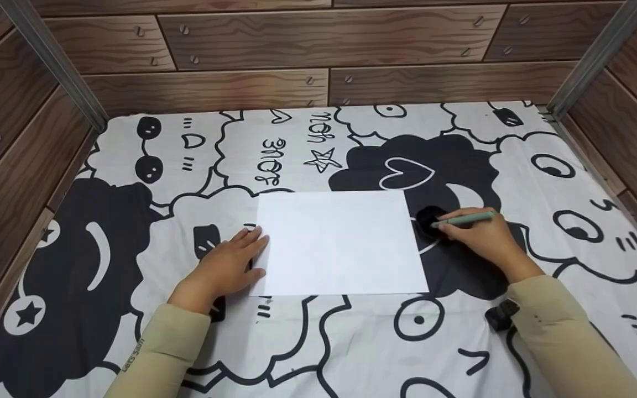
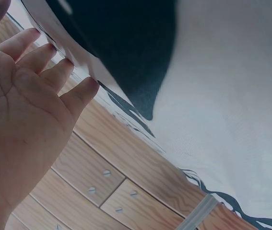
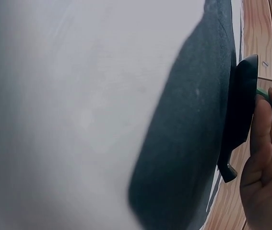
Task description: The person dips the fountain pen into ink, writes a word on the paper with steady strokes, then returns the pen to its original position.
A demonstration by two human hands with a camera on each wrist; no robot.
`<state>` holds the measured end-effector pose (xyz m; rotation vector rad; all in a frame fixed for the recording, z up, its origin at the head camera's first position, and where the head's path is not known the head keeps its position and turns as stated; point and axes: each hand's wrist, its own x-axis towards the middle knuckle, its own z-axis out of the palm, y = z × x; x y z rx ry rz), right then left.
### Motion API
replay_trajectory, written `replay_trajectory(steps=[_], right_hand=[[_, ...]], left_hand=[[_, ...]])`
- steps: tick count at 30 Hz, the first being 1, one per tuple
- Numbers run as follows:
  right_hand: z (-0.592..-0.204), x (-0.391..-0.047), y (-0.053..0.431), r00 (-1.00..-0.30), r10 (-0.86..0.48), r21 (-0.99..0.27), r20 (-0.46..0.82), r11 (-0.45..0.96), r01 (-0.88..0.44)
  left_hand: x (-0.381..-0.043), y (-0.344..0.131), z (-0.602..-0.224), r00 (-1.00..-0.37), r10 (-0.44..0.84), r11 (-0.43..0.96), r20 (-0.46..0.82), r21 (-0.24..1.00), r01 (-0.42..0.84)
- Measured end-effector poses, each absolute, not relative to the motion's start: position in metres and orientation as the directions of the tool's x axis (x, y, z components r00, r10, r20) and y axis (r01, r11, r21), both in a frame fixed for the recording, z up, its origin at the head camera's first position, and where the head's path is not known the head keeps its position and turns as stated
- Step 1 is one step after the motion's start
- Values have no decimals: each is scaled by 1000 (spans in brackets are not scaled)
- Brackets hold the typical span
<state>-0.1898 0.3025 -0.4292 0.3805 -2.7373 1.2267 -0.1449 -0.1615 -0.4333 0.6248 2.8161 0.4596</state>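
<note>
A blank white sheet of paper (image 1: 340,243) lies flat on the patterned cloth. My left hand (image 1: 230,262) rests on its left edge with fingers spread; the left wrist view shows the palm and fingers (image 2: 80,93). To the right of the sheet, my right hand (image 1: 481,235) pinches a slim green pen (image 1: 470,218). The pen's lower end is over a small black dish (image 1: 428,220), beside the paper's right edge. In the right wrist view the dish (image 3: 243,103) stands next to the right hand (image 3: 270,167), its rim hiding the pen's tip.
A black-and-white cartoon cloth (image 1: 307,337) covers the work surface. Wood-plank-patterned walls (image 1: 329,38) enclose the back and both sides, with metal posts (image 1: 53,61) at the rear corners. A small black device (image 1: 500,316) sits at the right wrist.
</note>
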Motion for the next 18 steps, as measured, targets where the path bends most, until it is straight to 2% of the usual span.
replay_trajectory(steps=[18], right_hand=[[-427, -189, 302, -968, -158, -731, 192, 636, -249]], left_hand=[[-145, -160, -432, -889, 432, 868, -154, 340, 363]])
